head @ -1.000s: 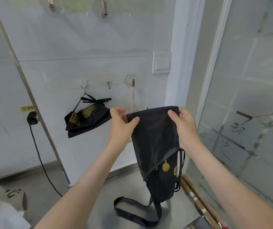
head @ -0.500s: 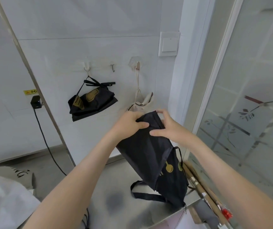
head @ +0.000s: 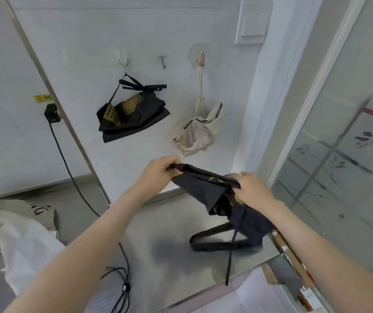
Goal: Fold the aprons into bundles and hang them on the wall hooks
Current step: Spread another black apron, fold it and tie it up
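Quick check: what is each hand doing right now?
Left hand: grips one end of the black apron.
Right hand: grips the apron's other end.

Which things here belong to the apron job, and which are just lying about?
Job: black apron, gripped by left hand and right hand; hung black bundle; hung beige bundle; free middle hook.
Lying about: wall switch; plug and cable; wooden sticks; pale cloth heap, purpose unclear.
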A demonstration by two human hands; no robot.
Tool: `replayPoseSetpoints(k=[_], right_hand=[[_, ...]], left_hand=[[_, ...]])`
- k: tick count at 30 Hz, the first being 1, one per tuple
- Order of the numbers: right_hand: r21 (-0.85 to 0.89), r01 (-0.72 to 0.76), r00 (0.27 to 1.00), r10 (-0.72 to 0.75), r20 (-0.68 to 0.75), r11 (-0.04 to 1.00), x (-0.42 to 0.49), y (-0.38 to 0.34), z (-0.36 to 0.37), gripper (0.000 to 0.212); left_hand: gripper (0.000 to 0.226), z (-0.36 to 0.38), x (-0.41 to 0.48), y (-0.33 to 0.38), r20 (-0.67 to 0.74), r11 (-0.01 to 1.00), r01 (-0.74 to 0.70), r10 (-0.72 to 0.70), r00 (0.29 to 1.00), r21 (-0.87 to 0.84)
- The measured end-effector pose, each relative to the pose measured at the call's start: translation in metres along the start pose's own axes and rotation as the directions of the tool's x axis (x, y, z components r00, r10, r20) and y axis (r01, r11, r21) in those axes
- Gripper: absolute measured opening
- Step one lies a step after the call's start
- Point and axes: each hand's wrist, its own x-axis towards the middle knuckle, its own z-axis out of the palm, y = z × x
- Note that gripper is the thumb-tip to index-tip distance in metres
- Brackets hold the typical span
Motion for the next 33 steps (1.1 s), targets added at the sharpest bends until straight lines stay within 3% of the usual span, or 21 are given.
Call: replayPoseSetpoints(k=[3, 5, 9, 13, 15, 17, 19, 24, 26, 28, 30, 31, 33], right_hand=[[-0.318, 0.139, 0.914, -0.245, -0.322, 0.938, 0.002, 0.014, 0.017, 0.038], [-0.411, 0.206, 0.861, -0.364, -0.356, 0.888, 0.0, 0.02, 0.038, 0.049], [-0.384, 0.33, 0.918, -0.387, -0.082, 0.863, -0.014, 0.023, 0.102, 0.054], [-0.305, 0.44, 0.887, -0.354, 0.297, 0.845, -0.04, 0.013, 0.169, 0.062], [-0.229, 0.415, 0.865, -0.304, 0.4, 0.88, -0.052, 0.005, 0.193, 0.068], [-0.129, 0.401, 0.818, -0.291, 0.496, 0.907, -0.063, 0.002, 0.211, 0.063], [-0.033, 0.326, 0.778, -0.248, 0.577, 0.945, -0.071, -0.002, 0.217, 0.062], [0.177, 0.007, 0.842, -0.101, 0.53, 0.984, -0.072, 0.015, 0.198, 0.063], [0.15, -0.106, 0.906, 0.033, 0.423, 0.983, -0.074, 0.033, 0.193, 0.062], [0.118, -0.326, 0.936, 0.303, 0.182, 0.938, -0.077, 0.052, 0.187, 0.055], [0.154, -0.579, 0.811, 0.586, 0.003, 0.801, -0.078, 0.074, 0.182, 0.048], [0.223, -0.679, 0.718, 0.696, 0.005, 0.699, -0.077, 0.084, 0.18, 0.051], [0.499, -0.764, 0.549, 0.818, 0.17, 0.409, -0.075, 0.106, 0.177, 0.063]], left_hand=[[0.032, 0.003, -0.009, -0.041, -0.003, 0.986, -0.102, 0.103, 0.995, 0.132], [0.039, 0.007, -0.014, -0.074, 0.028, 0.941, -0.201, 0.201, 0.979, 0.273], [0.038, 0.018, -0.041, -0.148, 0.255, 0.802, -0.262, 0.142, 0.956, 0.537], [0.012, 0.026, -0.086, -0.193, 0.497, 0.784, -0.194, -0.163, 0.853, 0.59], [0.026, 0.027, -0.104, -0.217, 0.501, 0.717, -0.114, -0.355, 0.79, 0.687], [0.043, 0.027, -0.113, -0.234, 0.453, 0.685, -0.032, -0.445, 0.772, 0.728], [0.042, 0.033, -0.107, -0.239, 0.387, 0.661, 0.035, -0.481, 0.787, 0.75], [0.036, 0.08, -0.067, -0.221, 0.392, 0.761, 0.044, -0.382, 0.837, 0.647], [0.041, 0.102, -0.057, -0.211, 0.419, 0.796, 0.02, -0.339, 0.842, 0.605], [0.044, 0.124, -0.048, -0.204, 0.446, 0.838, 0.021, -0.312, 0.839, 0.546], [0.048, 0.142, -0.042, -0.198, 0.473, 0.854, 0.019, -0.306, 0.826, 0.521], [0.051, 0.149, -0.039, -0.197, 0.481, 0.846, 0.016, -0.318, 0.817, 0.532], [0.057, 0.161, -0.034, -0.197, 0.468, 0.815, 0.043, -0.374, 0.801, 0.578]])
